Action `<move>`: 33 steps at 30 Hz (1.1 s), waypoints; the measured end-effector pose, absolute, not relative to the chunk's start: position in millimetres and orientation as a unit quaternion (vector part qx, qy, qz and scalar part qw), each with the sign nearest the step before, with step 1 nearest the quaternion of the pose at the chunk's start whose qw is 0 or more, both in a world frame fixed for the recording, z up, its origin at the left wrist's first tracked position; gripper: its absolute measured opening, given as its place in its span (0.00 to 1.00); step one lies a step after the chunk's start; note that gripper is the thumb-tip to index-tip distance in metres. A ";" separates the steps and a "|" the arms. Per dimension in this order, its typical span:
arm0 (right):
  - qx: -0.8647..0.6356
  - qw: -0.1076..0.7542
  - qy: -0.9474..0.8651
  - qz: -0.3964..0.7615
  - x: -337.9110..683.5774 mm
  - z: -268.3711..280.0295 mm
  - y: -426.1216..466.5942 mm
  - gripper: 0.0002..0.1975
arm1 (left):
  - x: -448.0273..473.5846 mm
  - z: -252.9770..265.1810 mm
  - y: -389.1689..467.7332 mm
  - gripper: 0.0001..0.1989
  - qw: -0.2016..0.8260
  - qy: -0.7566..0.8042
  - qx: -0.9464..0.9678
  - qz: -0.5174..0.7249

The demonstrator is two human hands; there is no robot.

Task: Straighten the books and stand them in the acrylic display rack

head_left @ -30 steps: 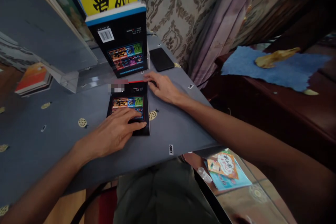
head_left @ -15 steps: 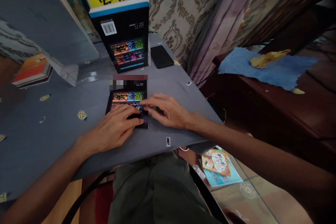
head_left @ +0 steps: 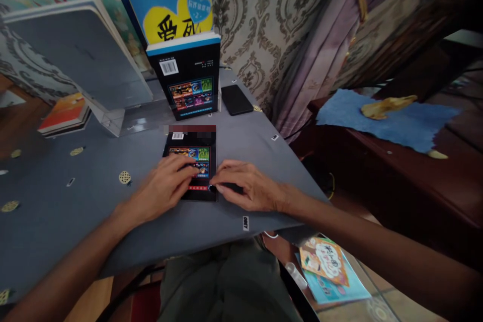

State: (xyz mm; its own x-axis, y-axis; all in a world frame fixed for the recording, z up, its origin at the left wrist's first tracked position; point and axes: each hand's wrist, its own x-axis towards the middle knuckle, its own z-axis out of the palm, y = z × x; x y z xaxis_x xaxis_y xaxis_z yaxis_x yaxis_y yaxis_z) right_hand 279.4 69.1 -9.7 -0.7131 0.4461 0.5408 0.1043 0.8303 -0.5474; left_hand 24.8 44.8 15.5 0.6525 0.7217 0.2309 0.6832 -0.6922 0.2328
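Note:
A black book [head_left: 204, 155] with rows of colourful small pictures and a barcode lies flat on the table in front of me. My left hand [head_left: 166, 178] rests across its left and middle part, fingers stretched out over the pictures. At the book's lower right edge is my right hand [head_left: 243, 183], its thumb and forefinger pinched together against the edge. A small dark curl shows beside those fingertips; whether it is a lifted bit of the cover I cannot tell. Part of the book's left side is hidden under my left hand.
A similar black book [head_left: 190, 73] stands upright in a clear stand, with more books behind it. Beside it lies a black phone [head_left: 237, 99]. Left are a grey panel [head_left: 83, 55] and stacked books [head_left: 64, 114]. A blue cloth [head_left: 339, 115] lies on dark furniture at right.
The view has tilted up, so everything sits lower. My left hand has drawn back leftward, uncovering the book's lower right. My right fingers have slid down the book's right edge and closed.

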 end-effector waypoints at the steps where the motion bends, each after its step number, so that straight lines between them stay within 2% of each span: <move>1: -0.162 0.343 -0.894 0.237 279.3 -9.8 69.0 0.10 | 20.7 12.9 49.3 0.15 0.046 0.426 0.890 0.160; 4: -0.188 0.342 -0.905 0.167 278.6 -10.4 69.5 0.10 | 9.0 7.1 60.9 0.17 0.024 0.533 0.832 0.151; 7: -0.214 0.334 -0.911 0.115 276.8 -11.3 70.6 0.11 | 3.1 7.1 66.5 0.20 0.049 0.587 0.796 0.138; 12: -0.241 0.328 -0.905 0.122 274.7 -11.9 71.0 0.10 | 1.8 9.9 71.4 0.21 0.102 0.611 0.766 0.173; 17: -0.245 0.334 -0.900 0.136 275.1 -10.9 70.4 0.09 | -5.6 5.0 81.5 0.17 0.225 0.595 0.716 0.288; 19: -0.246 0.335 -0.899 0.139 275.0 -10.4 70.3 0.09 | -6.6 3.4 84.3 0.16 0.244 0.592 0.704 0.309; 26: -0.240 0.333 -0.898 0.158 275.5 -7.8 69.1 0.09 | 5.4 3.6 85.0 0.12 0.129 0.610 0.748 0.228; 30: -0.239 0.337 -0.898 0.152 275.8 -8.4 68.4 0.10 | 8.0 3.7 81.3 0.14 0.092 0.602 0.771 0.189; 33: -0.232 0.346 -0.899 0.137 275.8 -9.3 69.1 0.09 | 11.4 8.5 75.4 0.15 0.029 0.596 0.789 0.143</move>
State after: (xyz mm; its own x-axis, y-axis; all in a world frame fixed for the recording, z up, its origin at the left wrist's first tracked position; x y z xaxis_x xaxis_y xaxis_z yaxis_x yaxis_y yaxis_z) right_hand 275.8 69.1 -9.3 -0.6527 0.5117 0.5587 0.3220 0.8549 -0.4068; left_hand 11.4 75.4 8.5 0.2479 0.9496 0.1919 0.9331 -0.2873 0.2162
